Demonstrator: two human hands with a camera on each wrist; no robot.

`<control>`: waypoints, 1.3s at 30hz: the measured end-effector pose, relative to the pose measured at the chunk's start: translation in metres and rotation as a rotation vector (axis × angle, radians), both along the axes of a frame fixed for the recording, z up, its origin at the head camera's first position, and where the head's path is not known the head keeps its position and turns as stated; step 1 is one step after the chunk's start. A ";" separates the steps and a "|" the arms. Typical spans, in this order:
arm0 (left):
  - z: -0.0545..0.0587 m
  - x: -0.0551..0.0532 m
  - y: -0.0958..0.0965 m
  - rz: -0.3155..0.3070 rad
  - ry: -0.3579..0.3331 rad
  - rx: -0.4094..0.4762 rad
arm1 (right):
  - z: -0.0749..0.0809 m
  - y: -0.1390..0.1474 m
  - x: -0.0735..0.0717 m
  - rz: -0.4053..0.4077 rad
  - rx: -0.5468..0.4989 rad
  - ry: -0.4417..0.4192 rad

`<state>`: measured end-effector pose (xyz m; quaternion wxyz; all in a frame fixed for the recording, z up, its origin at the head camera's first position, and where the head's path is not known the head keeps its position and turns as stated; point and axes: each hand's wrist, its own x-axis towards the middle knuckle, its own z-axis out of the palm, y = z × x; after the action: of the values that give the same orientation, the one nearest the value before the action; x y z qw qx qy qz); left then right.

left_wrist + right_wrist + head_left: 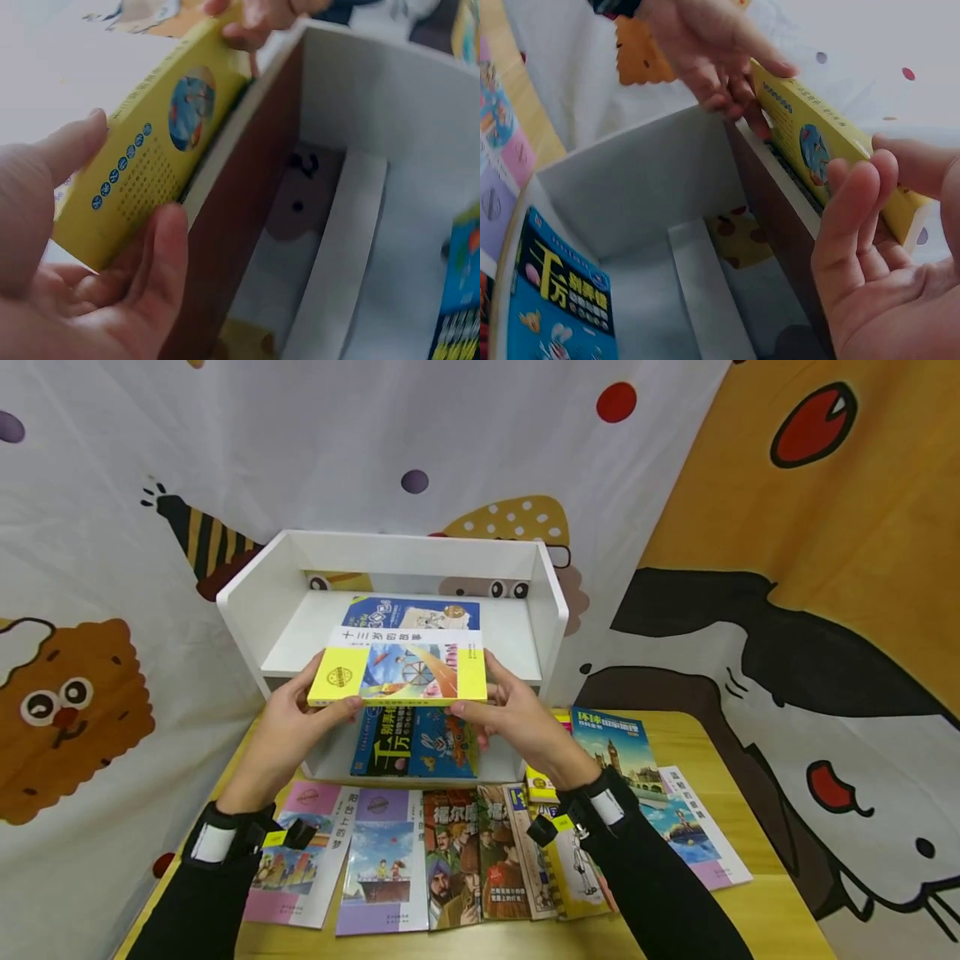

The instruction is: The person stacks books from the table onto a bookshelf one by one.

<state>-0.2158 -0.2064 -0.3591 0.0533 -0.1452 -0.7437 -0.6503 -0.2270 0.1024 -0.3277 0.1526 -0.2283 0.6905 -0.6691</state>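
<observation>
A yellow book (408,670) with a white title band and an illustrated cover is held level at the front of the upper shelf. My left hand (281,735) grips its left end, thumb on the near edge and fingers beneath. At the other end, my right hand (528,727) holds it the same way. Behind it, a blue book (467,613) lies on the upper shelf, partly covered. Both wrist views show the yellow book's back (161,142) close to the shelf board's edge (780,176).
The white two-tier shelf (251,602) stands on a wooden table (697,739). A blue-and-black book (416,747) lies on its lower level. Several books, among them a pink one (296,860) and a purple one (382,860), lie in front; others, including a London-cover book (615,747), lie at right.
</observation>
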 end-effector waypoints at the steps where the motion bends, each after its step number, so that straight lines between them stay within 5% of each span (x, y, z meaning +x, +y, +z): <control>1: -0.002 0.000 0.000 0.035 0.022 -0.040 | -0.002 0.000 -0.002 -0.004 0.011 0.009; 4: -0.006 0.000 0.000 0.201 0.134 -0.215 | -0.009 0.001 -0.006 -0.070 0.082 0.086; 9: -0.005 -0.003 0.003 0.520 0.362 -0.526 | -0.014 -0.002 -0.008 -0.339 0.369 0.398; 13: -0.001 -0.007 0.006 0.634 0.484 -0.646 | -0.010 -0.007 -0.004 -0.538 0.653 0.705; 17: 0.003 -0.011 0.008 0.672 0.523 -0.692 | -0.004 -0.012 -0.002 -0.654 0.803 0.892; 21: 0.005 -0.015 0.011 0.683 0.522 -0.703 | 0.000 -0.014 -0.013 -0.672 0.836 0.975; 39: 0.007 -0.040 0.011 0.713 0.477 -0.766 | -0.005 -0.020 -0.035 -0.691 0.906 0.973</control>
<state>-0.2561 -0.1956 -0.3518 0.3793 -0.0371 -0.8966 -0.2254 -0.2618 0.0826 -0.3330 -0.3098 -0.1833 0.9204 -0.1525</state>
